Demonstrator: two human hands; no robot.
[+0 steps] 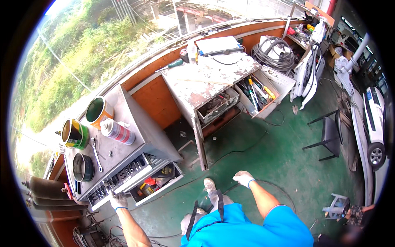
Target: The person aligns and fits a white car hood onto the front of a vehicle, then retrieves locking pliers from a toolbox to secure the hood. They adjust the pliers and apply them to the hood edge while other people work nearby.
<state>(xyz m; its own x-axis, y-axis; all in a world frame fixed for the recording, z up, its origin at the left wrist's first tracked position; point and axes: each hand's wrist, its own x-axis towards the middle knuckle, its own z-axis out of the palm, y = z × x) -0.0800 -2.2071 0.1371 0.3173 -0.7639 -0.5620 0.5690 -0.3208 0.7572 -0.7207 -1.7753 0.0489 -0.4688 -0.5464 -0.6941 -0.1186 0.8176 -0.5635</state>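
Tool drawer (123, 175): steel, heavy, stiff; my left-hand fingers (118, 201) curl on its front edge, best hold. Right fingers (243, 178) fisted, empty.

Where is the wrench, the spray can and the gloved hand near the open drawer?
wrench (96, 155), head view, middle of its metal handle, lying on the grey tool cart top.
spray can (118, 131), head view, middle of its striped body, lying on its side.
left hand (118, 201), head view, back of the white glove.

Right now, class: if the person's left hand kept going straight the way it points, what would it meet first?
Probably the open socket drawer of the grey tool cart: the gloved left hand is at its front edge, though depth is unclear.
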